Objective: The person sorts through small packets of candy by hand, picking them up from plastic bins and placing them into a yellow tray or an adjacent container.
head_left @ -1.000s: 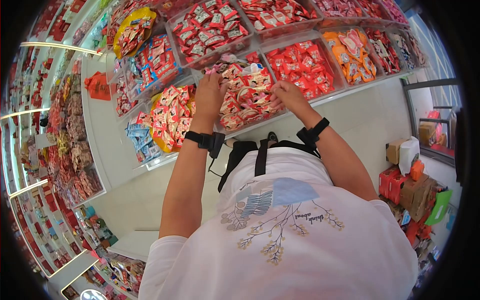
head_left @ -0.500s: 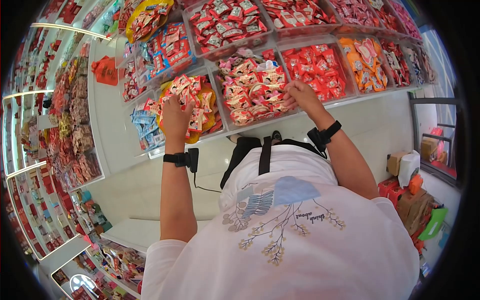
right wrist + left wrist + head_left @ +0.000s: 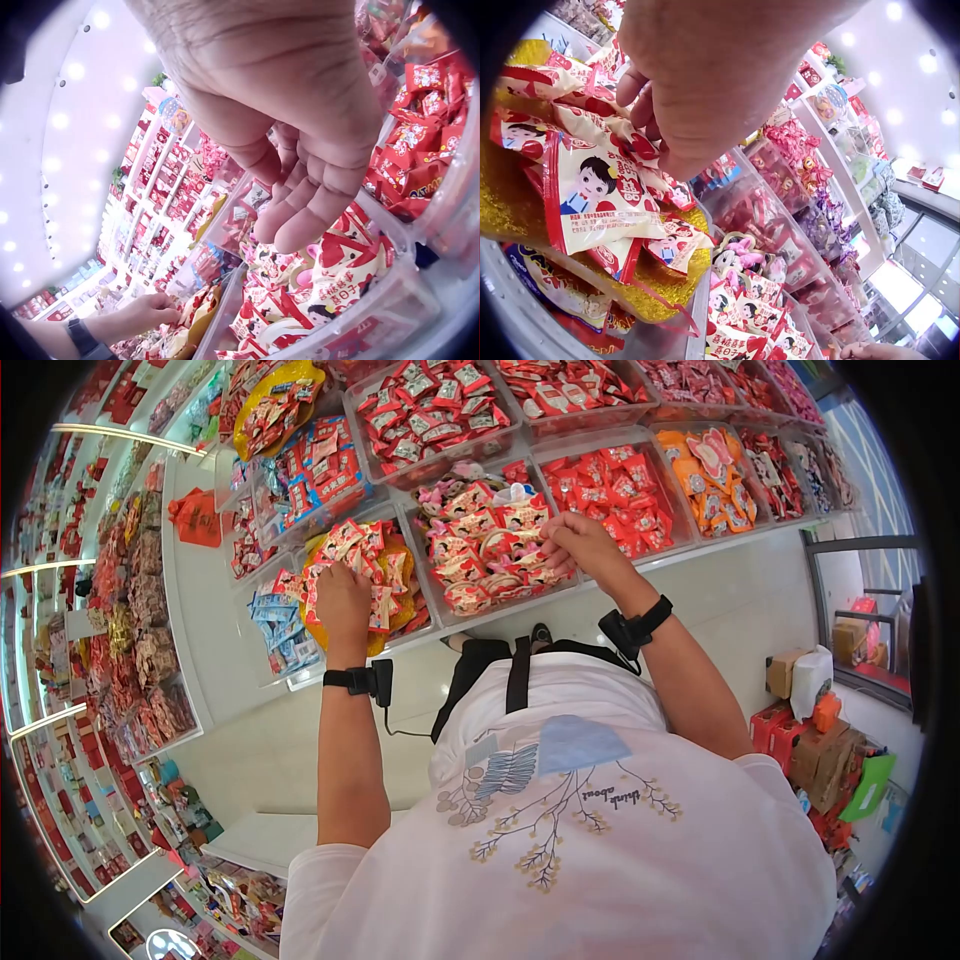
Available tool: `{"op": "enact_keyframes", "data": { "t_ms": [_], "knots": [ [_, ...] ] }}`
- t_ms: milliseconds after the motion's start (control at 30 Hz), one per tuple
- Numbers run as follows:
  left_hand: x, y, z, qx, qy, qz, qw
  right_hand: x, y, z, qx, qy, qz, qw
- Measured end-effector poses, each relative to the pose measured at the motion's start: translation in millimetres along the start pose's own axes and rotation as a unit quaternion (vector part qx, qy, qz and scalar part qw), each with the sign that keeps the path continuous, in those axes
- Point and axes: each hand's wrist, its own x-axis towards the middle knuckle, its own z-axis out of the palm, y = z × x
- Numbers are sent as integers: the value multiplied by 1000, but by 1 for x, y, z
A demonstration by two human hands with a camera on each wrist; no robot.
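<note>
My left hand (image 3: 342, 600) reaches into a gold-lined bin (image 3: 679, 300) heaped with red-and-cream candy packets (image 3: 596, 195) printed with a cartoon child. In the left wrist view its thumb and curled fingers pinch at a packet (image 3: 641, 142) near the top of the pile, partly hidden by the hand. My right hand (image 3: 590, 550) hovers over the right side of the adjoining clear bin (image 3: 405, 560), which holds similar packets (image 3: 480, 545). The right wrist view shows its fingers loosely bent, with nothing between them.
Red packets (image 3: 610, 490) fill the bin to the right, with orange packets (image 3: 710, 475) beyond it. Blue packets (image 3: 285, 630) lie left of the gold-lined bin. More bins rise behind. Shelves line the left side, and boxes (image 3: 825, 760) are stacked at right.
My left hand has moved left from the clear bin to the gold-lined one, and its fingers have curled down into the packets. The right hand stays over the clear bin's right side.
</note>
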Motion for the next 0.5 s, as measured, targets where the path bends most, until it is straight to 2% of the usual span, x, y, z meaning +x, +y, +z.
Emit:
{"op": "enact_keyframes", "data": {
  "t_ms": [67, 167, 233, 267, 367, 467, 500],
  "knots": [
    [-3, 1, -6, 0, 10, -9, 1000, -3, -10, 5, 1, -9, -6, 1000],
    [-4, 22, -62, -54, 32, -11, 998, -4, -24, 16, -3, -32, -7, 999],
    [-4, 42, -97, -120, 49, -3, 991, -3, -32, 26, 13, -82, -5, 996],
    [-4, 54, -111, -230, 32, -10, 973, -1, -35, 33, 21, -109, -4, 994],
    [-11, 82, -118, -376, -39, -9, 926, 2, -41, 59, 113, -172, 48, 977],
    [-15, 104, -113, -399, -36, 120, 908, 6, -46, 69, 164, -215, 81, 959],
    [-15, 106, -114, -391, -38, 128, 911, 8, -43, 68, 185, -230, 87, 951]
  ]
}}
